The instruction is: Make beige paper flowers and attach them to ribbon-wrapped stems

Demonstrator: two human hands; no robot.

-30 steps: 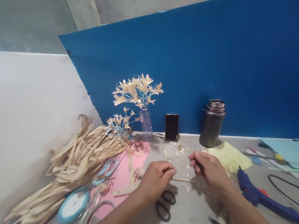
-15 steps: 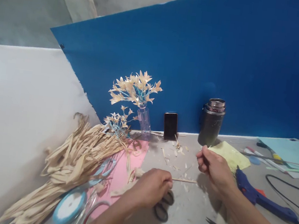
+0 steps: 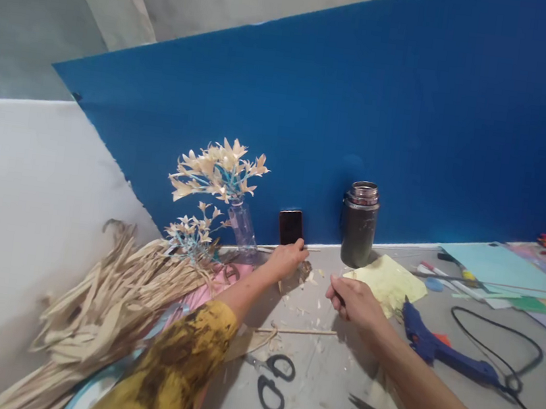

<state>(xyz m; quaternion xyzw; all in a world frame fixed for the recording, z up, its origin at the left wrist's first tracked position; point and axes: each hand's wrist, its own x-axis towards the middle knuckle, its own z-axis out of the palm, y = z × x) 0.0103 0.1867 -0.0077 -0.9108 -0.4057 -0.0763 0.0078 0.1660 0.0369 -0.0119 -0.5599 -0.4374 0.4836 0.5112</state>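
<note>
1. left of the frame's centre, a clear bottle [image 3: 243, 227] carries the large bunch of pale flowers [image 3: 222, 172], blue stems gathered at its neck.
2. a dark flask [image 3: 359, 232] stands upright right of centre, its metal mouth open (what it contains, i cannot see from here).
3. my left hand [image 3: 288, 259] reaches up to mid-frame, arm stretched from the lower left in a yellow, dark-patterned sleeve [image 3: 178, 365]. palm down, its fingertips are in front of the foot of the phone [image 3: 291, 226]; whether they touch it or grip anything, i cannot tell.
4. my right hand [image 3: 353, 301], just right of centre, comes in from the lower right, fingers curled in and thumb close to them; i cannot tell whether something thin is pinched there. yellow paper [image 3: 395, 282] lies just beside it.
5. between and below my hands, a thin stick [image 3: 307, 333] lies flat, above the black-handled scissors [image 3: 269, 400] at lower centre.
</note>
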